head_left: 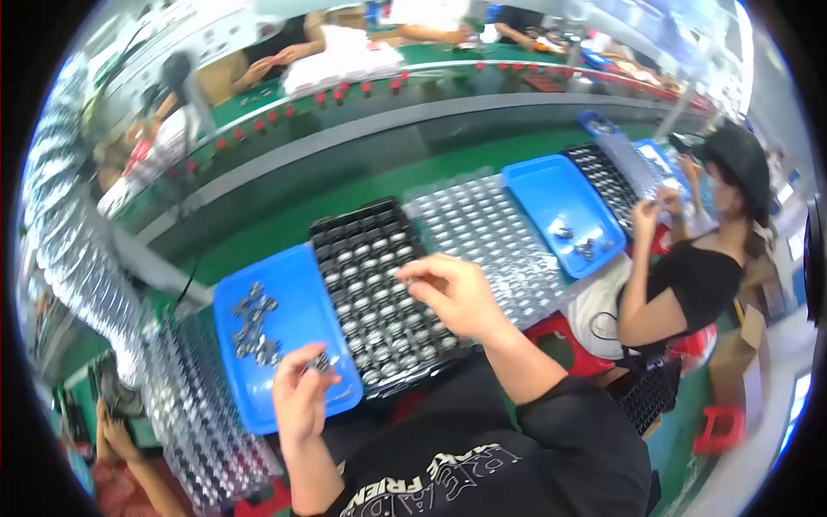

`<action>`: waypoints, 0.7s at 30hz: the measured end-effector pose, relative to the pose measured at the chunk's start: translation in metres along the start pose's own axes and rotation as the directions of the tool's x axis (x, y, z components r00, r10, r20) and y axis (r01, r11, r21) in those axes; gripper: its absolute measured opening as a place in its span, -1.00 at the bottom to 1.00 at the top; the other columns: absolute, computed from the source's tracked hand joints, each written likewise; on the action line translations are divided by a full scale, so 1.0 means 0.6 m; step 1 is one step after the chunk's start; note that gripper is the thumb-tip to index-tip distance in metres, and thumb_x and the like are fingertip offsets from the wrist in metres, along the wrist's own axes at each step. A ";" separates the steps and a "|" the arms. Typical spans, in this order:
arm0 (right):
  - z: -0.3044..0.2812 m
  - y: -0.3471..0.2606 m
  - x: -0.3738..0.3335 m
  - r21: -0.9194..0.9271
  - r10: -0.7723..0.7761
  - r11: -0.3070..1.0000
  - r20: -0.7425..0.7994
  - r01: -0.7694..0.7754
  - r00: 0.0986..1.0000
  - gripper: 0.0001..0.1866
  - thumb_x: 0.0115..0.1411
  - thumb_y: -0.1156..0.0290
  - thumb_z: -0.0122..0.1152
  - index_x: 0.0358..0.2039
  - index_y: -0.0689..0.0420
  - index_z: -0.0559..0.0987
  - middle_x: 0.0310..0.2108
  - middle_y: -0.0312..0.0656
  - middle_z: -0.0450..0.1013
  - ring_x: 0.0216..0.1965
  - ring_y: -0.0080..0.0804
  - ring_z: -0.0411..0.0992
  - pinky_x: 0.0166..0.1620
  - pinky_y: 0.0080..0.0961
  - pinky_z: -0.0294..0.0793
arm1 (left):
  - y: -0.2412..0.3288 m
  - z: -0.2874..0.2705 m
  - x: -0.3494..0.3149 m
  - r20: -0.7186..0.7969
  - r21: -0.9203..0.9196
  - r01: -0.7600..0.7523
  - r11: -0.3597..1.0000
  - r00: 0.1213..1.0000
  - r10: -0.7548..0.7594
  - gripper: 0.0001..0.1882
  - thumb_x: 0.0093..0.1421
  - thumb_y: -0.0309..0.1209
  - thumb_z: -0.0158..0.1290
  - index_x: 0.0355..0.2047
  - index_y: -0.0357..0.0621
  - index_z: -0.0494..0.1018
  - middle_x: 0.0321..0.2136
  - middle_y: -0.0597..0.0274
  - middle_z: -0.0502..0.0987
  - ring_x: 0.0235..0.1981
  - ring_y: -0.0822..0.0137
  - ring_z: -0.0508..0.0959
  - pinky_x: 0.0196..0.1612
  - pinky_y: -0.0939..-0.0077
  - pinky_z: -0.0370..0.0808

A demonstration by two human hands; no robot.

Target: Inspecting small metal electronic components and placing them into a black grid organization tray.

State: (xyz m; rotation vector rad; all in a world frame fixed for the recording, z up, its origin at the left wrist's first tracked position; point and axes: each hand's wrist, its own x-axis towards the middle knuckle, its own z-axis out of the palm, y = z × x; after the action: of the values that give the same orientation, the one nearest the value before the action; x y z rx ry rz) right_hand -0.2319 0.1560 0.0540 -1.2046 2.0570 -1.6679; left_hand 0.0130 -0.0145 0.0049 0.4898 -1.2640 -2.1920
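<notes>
Green worktop [258, 228] under everything, long and curved by the lens, part of a factory line with a conveyor band [362, 129] running behind the black compartment tray and a row of small red-capped parts [345, 90] along its far edge. Other workers' hands at the far side of the band; far right of the black tray, a seated person in a black hat and black top [698, 276], hands raised by a second blue tray [560, 211].

Left of the black compartment tray: stacks of clear blister sheets [194, 414] at the worktop edge, then a shallow blue tray [293, 319] touching the black tray's left side, with a loose heap of small metal parts [254, 327] in its left half. Black compartment tray [370, 293] itself in the middle, most cells filled with one small silvery part each. Right of it and just beside, a clear blister sheet [491, 237] with more rows of the same parts, then the second blue tray, then another black tray [607, 177].

Left hand [301, 392] over the near right corner of the blue tray, left of the black tray, fingers [317, 355] pinched shut on a few small metal pieces [323, 362]. Right hand [452, 293] above the black tray's right part, thumb and forefinger [413, 274] closed together at their tips; whether a part sits between them, cannot tell. Nothing between either hand and the trays beneath.
</notes>
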 end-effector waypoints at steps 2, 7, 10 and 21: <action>0.049 -0.017 -0.034 0.235 -0.003 0.972 0.039 -0.006 0.999 -0.77 0.17 0.68 0.22 -0.15 0.27 0.65 -0.21 -0.18 0.57 -0.27 -0.54 0.54 -0.19 -0.61 0.54 | 0.013 0.025 0.002 0.069 -0.105 -0.029 0.994 0.997 0.036 -0.60 0.24 -0.55 0.10 0.09 -0.33 0.38 0.13 -0.05 0.41 -0.08 0.22 0.57 -0.04 0.32 0.61; 0.108 -0.072 -0.074 0.401 -0.002 0.916 0.007 -0.001 1.000 -0.73 0.13 0.75 0.27 -0.14 0.31 0.60 -0.19 -0.15 0.56 -0.19 -0.51 0.54 -0.11 -0.61 0.54 | 0.044 0.065 0.015 0.146 -0.125 -0.079 0.989 0.984 0.098 -0.56 0.25 -0.59 0.10 0.15 -0.32 0.37 -0.01 0.06 0.49 -0.23 0.37 0.57 -0.17 0.45 0.59; 0.134 -0.096 -0.061 0.302 -0.274 0.917 -0.002 0.262 0.962 -0.73 0.09 0.72 0.34 -0.16 0.32 0.61 -0.20 -0.13 0.56 -0.21 -0.48 0.53 -0.14 -0.60 0.53 | 0.056 0.055 0.005 0.144 -0.140 -0.156 0.978 0.974 0.176 -0.58 0.29 -0.50 0.13 0.13 -0.33 0.38 -0.11 0.11 0.55 -0.29 0.40 0.58 -0.20 0.47 0.60; 0.191 -0.114 -0.030 0.149 -0.511 0.845 -0.059 0.514 0.857 -0.69 -0.05 0.46 0.54 -0.26 0.20 0.69 -0.37 -0.16 0.58 -0.35 -0.39 0.52 -0.30 -0.54 0.51 | 0.069 0.039 -0.006 0.181 -0.026 -0.317 0.948 0.931 0.316 -0.59 0.29 -0.41 0.18 0.07 -0.39 0.44 -0.16 0.14 0.58 -0.17 0.40 0.59 -0.08 0.50 0.56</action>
State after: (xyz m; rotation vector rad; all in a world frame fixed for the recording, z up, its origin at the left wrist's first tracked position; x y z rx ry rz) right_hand -0.1173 0.0873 0.0727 -1.8009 1.6484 -2.0206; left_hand 0.0143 -0.0131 0.0522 0.0753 -1.3373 -1.9933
